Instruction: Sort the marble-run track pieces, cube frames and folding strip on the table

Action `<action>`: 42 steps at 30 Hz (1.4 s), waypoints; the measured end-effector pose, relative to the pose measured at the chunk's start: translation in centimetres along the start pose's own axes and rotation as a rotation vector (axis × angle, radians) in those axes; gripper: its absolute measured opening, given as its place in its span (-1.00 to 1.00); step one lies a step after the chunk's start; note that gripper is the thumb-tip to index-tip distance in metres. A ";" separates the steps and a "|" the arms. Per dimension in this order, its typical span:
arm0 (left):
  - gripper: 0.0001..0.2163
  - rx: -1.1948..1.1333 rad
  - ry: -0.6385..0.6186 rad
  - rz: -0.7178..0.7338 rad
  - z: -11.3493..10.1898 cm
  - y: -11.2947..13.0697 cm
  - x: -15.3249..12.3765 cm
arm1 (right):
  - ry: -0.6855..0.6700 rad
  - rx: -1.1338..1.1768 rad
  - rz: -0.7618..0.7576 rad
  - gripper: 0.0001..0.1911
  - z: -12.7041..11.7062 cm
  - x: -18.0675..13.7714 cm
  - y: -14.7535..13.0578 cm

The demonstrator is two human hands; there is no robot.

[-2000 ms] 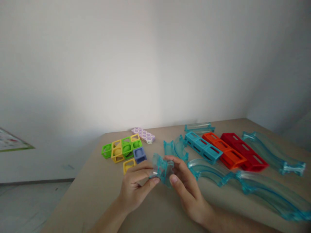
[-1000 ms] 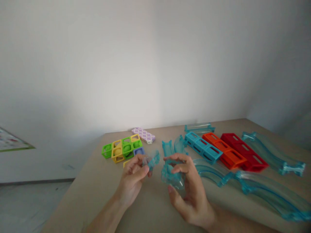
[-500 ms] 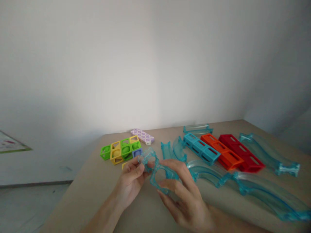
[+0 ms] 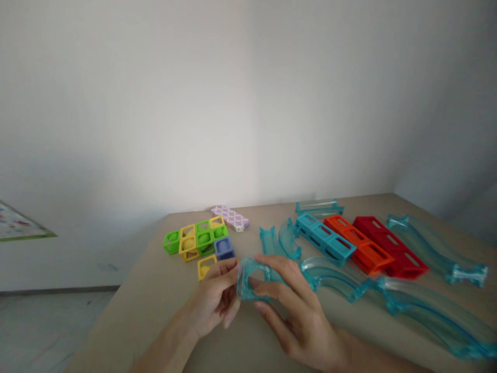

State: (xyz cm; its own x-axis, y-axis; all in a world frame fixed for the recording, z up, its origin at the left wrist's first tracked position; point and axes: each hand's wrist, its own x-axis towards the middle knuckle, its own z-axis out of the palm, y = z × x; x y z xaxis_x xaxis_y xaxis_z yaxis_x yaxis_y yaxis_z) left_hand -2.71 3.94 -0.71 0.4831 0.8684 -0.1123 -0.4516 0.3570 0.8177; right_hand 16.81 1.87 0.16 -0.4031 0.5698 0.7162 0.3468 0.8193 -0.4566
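Observation:
My left hand [image 4: 213, 298] and my right hand [image 4: 297, 311] meet above the near part of the table, both closed on clear light-blue plastic marble-run pieces [image 4: 241, 290]. The left thumb and fingers pinch the left edge. On the right side my other hand grips with thumb and fingers, one fingertip reaching into the round opening. The two pieces overlap, and whether they are locked together I cannot tell. Just beyond the left hand lie a yellow cube block [image 4: 205, 267] and a blue-violet cube block [image 4: 224, 247].
Green and yellow cube blocks [image 4: 198, 238] and a lilac patterned bar [image 4: 230, 216] lie at the back left. Light-blue [image 4: 326, 238], orange [image 4: 359, 243] and red [image 4: 390, 246] block rows stand right, among clear curved tracks [image 4: 334, 274]. A wall [image 4: 248, 129] rises behind the table [image 4: 128, 311].
Two clear pieces held apart at an angle have been brought together, one now over the other. The left hand has turned slightly, and the view has shifted a little.

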 end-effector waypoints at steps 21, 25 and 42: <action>-0.82 -0.085 -0.206 0.057 0.1 0.7 -0.7 | 0.023 0.032 0.170 -0.67 0.7 -0.4 0.7; -0.84 -0.105 -0.245 0.027 0.3 0.9 -0.8 | 0.007 0.036 0.153 -0.56 0.9 -0.4 0.8; -0.65 -0.035 -0.291 -0.056 1.3 1.6 -1.1 | -0.027 0.128 0.069 -0.49 0.6 -0.2 0.4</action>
State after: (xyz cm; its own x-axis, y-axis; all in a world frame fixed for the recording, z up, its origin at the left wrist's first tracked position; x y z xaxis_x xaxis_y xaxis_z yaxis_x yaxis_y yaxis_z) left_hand -2.98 3.14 1.40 0.7006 0.7134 0.0143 -0.4413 0.4175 0.7944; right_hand 16.55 2.12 -0.52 -0.4057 0.6251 0.6669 0.2643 0.7786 -0.5691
